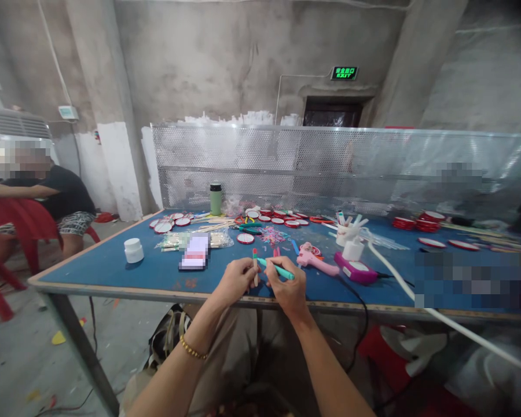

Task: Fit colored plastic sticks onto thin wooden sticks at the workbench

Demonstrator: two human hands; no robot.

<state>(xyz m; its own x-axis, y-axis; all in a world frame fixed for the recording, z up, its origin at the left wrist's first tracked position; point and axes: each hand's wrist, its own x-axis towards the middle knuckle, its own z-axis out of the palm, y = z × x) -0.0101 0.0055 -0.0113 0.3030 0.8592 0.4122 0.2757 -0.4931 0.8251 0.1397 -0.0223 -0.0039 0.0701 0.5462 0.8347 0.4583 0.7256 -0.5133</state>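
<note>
My left hand is closed on a flat wooden stick, held upright near the table's front edge. The top of the stick is coloured red and green. A teal marker pen is pinched in my right hand, its tip pointing left at the upper part of the stick. Whether tip and stick touch is too small to tell. Just beyond my hands lie a round white disc with a red rim and a scatter of small pink and purple pieces.
To the right are a pink glue gun, a purple device and a white cable. A phone and white jar stand left. A green bottle is near the mesh partition. Another person sits far left.
</note>
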